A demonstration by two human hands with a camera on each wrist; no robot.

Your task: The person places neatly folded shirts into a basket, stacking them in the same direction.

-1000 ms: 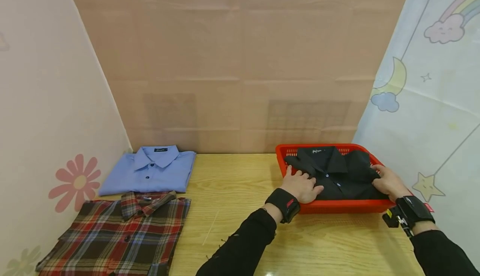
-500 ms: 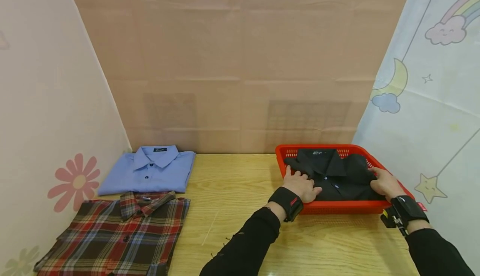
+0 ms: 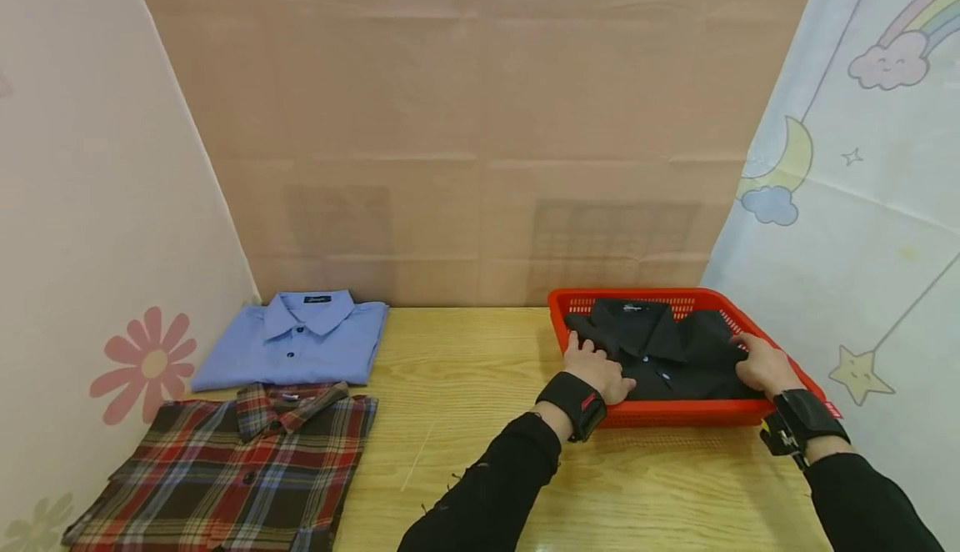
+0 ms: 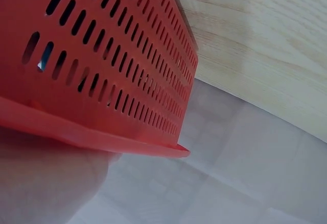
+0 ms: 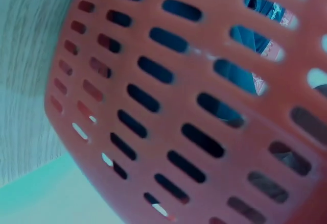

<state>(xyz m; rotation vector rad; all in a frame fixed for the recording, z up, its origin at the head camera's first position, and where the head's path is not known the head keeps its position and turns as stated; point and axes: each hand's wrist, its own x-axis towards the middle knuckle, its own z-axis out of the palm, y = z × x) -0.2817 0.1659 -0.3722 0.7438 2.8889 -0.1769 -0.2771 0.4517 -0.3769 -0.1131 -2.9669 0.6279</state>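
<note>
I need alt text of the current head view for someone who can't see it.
A person's left grip and right grip flank a black shirt in a red basket on a wood-grain table. A folded blue shirt and a plaid shirt lie at left.

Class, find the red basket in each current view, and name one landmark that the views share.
Head: red basket, right of centre.
Left wrist: its slotted wall, at upper left.
Right wrist: red basket, filling most of the picture.
Shared landmark: wood-grain table.
</note>
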